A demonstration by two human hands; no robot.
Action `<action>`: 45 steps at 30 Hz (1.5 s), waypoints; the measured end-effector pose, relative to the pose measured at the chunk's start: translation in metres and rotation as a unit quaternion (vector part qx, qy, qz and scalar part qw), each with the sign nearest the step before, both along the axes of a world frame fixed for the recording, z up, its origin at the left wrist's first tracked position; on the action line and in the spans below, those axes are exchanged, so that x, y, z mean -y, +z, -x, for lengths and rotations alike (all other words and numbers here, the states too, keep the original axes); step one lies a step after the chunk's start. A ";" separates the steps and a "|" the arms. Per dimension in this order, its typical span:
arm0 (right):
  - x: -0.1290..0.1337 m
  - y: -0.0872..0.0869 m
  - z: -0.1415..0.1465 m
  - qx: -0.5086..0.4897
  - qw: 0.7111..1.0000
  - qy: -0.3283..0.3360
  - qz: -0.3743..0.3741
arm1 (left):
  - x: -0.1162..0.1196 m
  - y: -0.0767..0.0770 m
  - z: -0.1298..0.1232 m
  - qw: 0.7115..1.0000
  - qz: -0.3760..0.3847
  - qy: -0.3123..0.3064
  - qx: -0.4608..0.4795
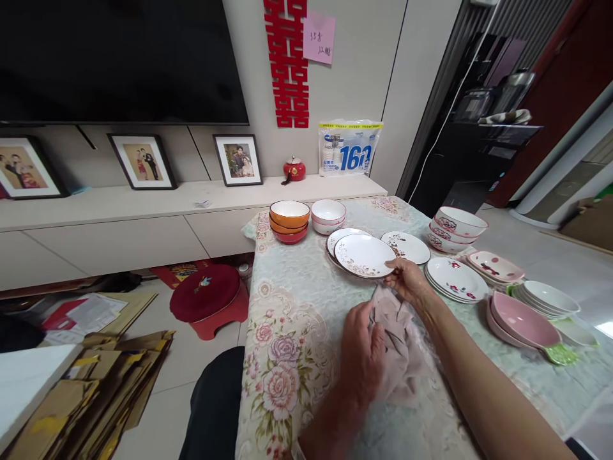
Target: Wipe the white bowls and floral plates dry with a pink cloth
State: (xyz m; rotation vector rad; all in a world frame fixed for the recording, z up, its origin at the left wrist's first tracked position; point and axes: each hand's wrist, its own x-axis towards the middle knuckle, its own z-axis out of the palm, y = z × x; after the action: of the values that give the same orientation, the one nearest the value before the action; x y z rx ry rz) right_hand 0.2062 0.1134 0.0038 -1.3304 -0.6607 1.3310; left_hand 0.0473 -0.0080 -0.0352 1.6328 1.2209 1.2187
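Note:
My right hand (405,279) pinches the right edge of a white, dark-rimmed plate (363,254) with a floral pattern. That plate overlaps another similar plate (347,235) behind it, and a third one (407,248) lies just to the right. My left hand (363,342) is nearer to me, its fingers curled at the left side of a crumpled pinkish-grey cloth (397,345). Part of the cloth runs up toward my right hand. Whether the left fingers grip the cloth is hard to make out.
Orange and red bowls (289,217) and white bowls (328,214) stand at the back left. On the right are stacked patterned bowls (457,227), flowered plates (457,279), pink dishes (524,319) and small white bowls (550,297). A red stool (205,294) stands left of the table.

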 end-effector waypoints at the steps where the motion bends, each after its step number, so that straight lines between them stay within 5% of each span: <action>1: 0.006 -0.001 -0.003 -0.004 1.000 0.013 -0.005 | -0.003 0.003 0.001 0.996 0.053 0.013 0.074; 3: 0.020 -0.002 -0.008 -0.010 0.999 0.036 -0.010 | -0.009 0.010 0.005 0.954 0.170 0.020 0.248; 7: 0.047 -0.006 -0.014 0.000 0.994 0.112 -0.004 | -0.019 0.026 0.014 0.782 0.308 -0.014 0.541; 10: 0.061 -0.011 -0.014 0.008 0.983 0.183 -0.005 | -0.020 0.031 0.020 0.743 0.318 -0.004 0.589; 15: 0.070 -0.015 -0.020 0.030 0.981 0.192 -0.031 | -0.015 0.025 0.024 0.759 0.335 0.040 0.557; 18: 0.077 -0.014 -0.030 0.137 0.968 0.193 -0.081 | -0.014 0.022 0.025 0.767 0.320 0.088 0.549; 20: 0.083 -0.014 -0.036 0.257 0.925 0.246 -0.133 | -0.015 0.022 0.026 0.771 0.311 0.112 0.544; 24: 0.096 -0.013 -0.033 0.470 0.791 0.325 -0.220 | -0.015 0.021 0.026 0.768 0.301 0.136 0.548; 26: 0.099 -0.013 -0.026 0.514 0.761 0.329 -0.223 | -0.015 0.021 0.025 0.768 0.296 0.143 0.549; 31: 0.098 -0.007 -0.027 0.536 0.777 0.288 -0.162 | -0.015 0.018 0.025 0.763 0.303 0.159 0.549; 36: 0.100 0.006 -0.047 0.486 0.863 0.078 -0.115 | -0.015 0.015 0.024 0.756 0.300 0.117 0.569; 38: 0.102 0.011 -0.045 0.468 0.872 0.029 -0.138 | -0.014 0.015 0.022 0.758 0.309 0.102 0.565; 41: 0.103 0.010 -0.029 0.509 0.836 0.014 -0.207 | -0.011 0.016 0.019 0.768 0.321 0.072 0.549; 45: 0.101 -0.004 -0.003 0.580 0.768 0.098 -0.253 | -0.004 0.015 0.013 0.783 0.325 0.015 0.530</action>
State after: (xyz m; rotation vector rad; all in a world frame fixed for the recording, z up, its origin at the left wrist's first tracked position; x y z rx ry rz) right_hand 0.2094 0.0122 0.0000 -1.5361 -1.8842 0.2299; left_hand 0.0338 -0.0040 -0.0202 0.2596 0.7441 1.2286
